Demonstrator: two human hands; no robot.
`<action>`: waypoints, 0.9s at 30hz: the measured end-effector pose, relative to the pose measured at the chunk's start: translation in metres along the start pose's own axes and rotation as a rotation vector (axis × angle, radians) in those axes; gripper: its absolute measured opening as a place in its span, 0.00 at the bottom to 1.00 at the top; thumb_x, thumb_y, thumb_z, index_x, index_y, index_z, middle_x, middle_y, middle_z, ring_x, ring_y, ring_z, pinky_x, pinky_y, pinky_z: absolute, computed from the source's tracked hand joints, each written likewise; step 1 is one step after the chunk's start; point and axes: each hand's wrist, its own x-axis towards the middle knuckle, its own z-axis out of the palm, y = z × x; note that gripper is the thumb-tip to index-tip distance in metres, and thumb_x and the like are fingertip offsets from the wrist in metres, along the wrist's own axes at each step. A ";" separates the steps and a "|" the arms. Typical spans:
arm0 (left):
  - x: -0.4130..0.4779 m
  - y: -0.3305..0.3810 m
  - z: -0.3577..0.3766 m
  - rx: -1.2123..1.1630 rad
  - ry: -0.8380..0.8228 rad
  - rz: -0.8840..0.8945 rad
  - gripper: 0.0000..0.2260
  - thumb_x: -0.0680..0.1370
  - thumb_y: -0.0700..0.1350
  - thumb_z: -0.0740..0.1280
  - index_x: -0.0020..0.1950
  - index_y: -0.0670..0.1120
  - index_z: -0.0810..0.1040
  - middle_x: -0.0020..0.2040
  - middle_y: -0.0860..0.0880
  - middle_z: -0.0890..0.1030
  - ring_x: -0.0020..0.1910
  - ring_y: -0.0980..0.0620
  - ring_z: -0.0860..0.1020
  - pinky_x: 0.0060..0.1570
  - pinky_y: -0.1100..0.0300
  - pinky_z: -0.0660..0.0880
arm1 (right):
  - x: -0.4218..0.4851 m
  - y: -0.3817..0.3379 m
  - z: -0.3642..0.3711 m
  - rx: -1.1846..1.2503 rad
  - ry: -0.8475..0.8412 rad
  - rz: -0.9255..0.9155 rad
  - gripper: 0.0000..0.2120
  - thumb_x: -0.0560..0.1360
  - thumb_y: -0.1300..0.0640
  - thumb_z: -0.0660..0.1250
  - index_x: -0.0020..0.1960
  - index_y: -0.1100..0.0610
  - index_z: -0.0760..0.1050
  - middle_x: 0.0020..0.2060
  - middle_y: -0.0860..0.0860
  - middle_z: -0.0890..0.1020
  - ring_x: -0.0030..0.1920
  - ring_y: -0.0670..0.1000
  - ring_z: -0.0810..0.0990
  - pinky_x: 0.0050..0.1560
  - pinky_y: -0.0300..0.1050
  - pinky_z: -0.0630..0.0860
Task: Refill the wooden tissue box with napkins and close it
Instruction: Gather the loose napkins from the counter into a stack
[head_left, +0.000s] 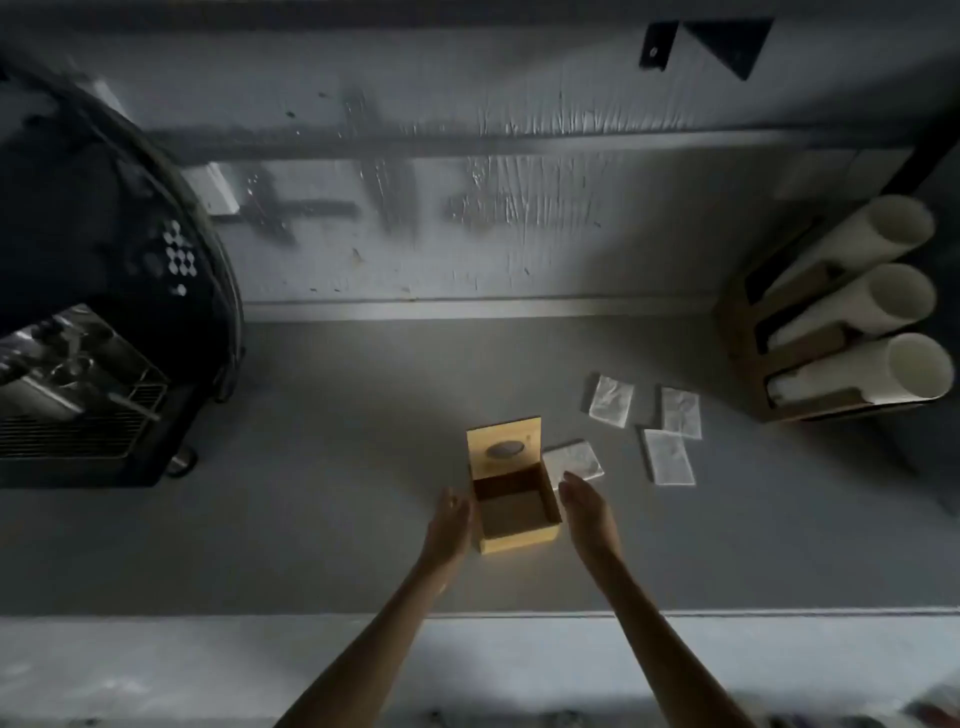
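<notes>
Your right hand (584, 512) covers the near corner of one napkin pack (574, 460), so you cannot tell whether the fingers touch it. The lid (503, 446) hides the bench (337, 519) just behind the wooden box (519, 540). The coffee machine (78, 395) is cut off at the left edge, and both forearms at the bottom. The far wall is blurred.

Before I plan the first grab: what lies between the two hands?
The head view shows the open wooden tissue box, empty, between the left hand and right hand.
</notes>
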 end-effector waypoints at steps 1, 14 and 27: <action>0.004 -0.001 0.006 -0.029 -0.013 -0.020 0.14 0.82 0.52 0.54 0.61 0.46 0.72 0.60 0.48 0.77 0.54 0.49 0.77 0.52 0.49 0.74 | -0.001 0.003 0.005 -0.041 -0.006 0.041 0.15 0.80 0.58 0.62 0.64 0.61 0.76 0.61 0.56 0.80 0.61 0.57 0.78 0.56 0.44 0.73; 0.033 -0.008 0.035 0.063 -0.029 -0.004 0.13 0.81 0.41 0.56 0.62 0.46 0.75 0.54 0.46 0.80 0.54 0.48 0.78 0.51 0.53 0.76 | 0.001 0.026 0.010 -0.183 0.064 -0.052 0.10 0.78 0.55 0.64 0.45 0.54 0.84 0.27 0.37 0.76 0.30 0.38 0.74 0.27 0.27 0.65; 0.045 -0.017 0.025 0.116 -0.006 -0.021 0.15 0.82 0.42 0.55 0.66 0.46 0.73 0.56 0.45 0.79 0.56 0.48 0.77 0.56 0.53 0.76 | 0.000 0.031 0.016 -0.134 0.019 -0.075 0.10 0.77 0.59 0.66 0.57 0.53 0.82 0.42 0.48 0.86 0.36 0.41 0.80 0.30 0.25 0.69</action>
